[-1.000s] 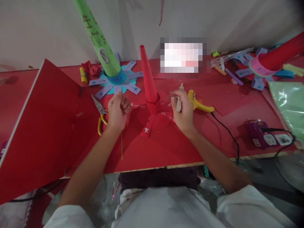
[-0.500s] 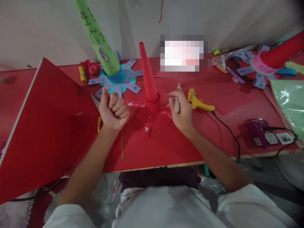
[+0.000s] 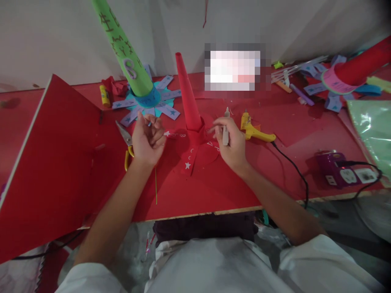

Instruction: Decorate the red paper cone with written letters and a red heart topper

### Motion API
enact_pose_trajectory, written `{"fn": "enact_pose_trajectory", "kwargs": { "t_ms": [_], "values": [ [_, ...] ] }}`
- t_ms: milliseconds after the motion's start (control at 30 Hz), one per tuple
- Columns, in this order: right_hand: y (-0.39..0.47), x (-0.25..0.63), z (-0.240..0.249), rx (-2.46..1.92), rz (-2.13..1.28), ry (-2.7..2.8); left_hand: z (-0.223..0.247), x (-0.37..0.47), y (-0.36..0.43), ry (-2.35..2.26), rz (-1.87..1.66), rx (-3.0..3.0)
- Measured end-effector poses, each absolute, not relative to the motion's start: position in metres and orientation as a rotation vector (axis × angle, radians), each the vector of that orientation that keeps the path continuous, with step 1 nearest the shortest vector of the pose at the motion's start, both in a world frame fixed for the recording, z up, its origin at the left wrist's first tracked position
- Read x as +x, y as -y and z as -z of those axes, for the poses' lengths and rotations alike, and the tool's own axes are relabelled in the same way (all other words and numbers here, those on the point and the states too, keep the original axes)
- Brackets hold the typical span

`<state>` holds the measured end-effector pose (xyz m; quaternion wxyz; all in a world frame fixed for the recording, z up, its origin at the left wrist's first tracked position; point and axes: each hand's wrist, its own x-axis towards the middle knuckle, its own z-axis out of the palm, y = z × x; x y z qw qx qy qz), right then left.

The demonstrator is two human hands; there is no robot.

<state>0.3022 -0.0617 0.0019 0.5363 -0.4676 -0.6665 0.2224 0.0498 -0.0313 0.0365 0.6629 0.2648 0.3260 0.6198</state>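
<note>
The small cone [image 3: 188,97] is showing plain red, and its red strips [image 3: 190,158] are wearing white letters and stars. The pen [image 3: 225,136] is looking whitish. The tall cone [image 3: 122,49] is showing bright green with dark writing and a pale purple letter [image 3: 130,69]. The glue gun [image 3: 259,134] is looking yellow, the table [image 3: 232,183] red and the shirt [image 3: 220,264] white.

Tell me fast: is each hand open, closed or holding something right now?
Left hand: partly open, loosely curled, nothing visibly held.
Right hand: closed around a whitish pen.
</note>
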Motion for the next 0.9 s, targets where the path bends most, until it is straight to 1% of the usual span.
{"fn": "enact_pose_trajectory", "kwargs": {
  "t_ms": [200,333,467,733,900],
  "values": [
    [0.062,0.302,-0.002,-1.114,-0.517,1.586,-0.015,0.049,0.020,-0.896,-1.683,0.606],
    [0.062,0.302,-0.003,-1.074,-0.520,1.563,-0.005,0.051,0.019,-0.957,-1.647,0.794],
    [0.058,0.304,0.000,-1.071,-0.495,1.514,-0.004,0.055,0.022,-0.969,-1.582,0.862],
    [0.056,0.307,0.007,-1.087,-0.539,1.446,-0.017,0.052,0.029,-1.038,-1.506,0.732],
    [0.057,0.307,0.008,-1.097,-0.537,1.461,-0.026,0.055,0.033,-0.941,-1.487,0.708]
  ]
}}
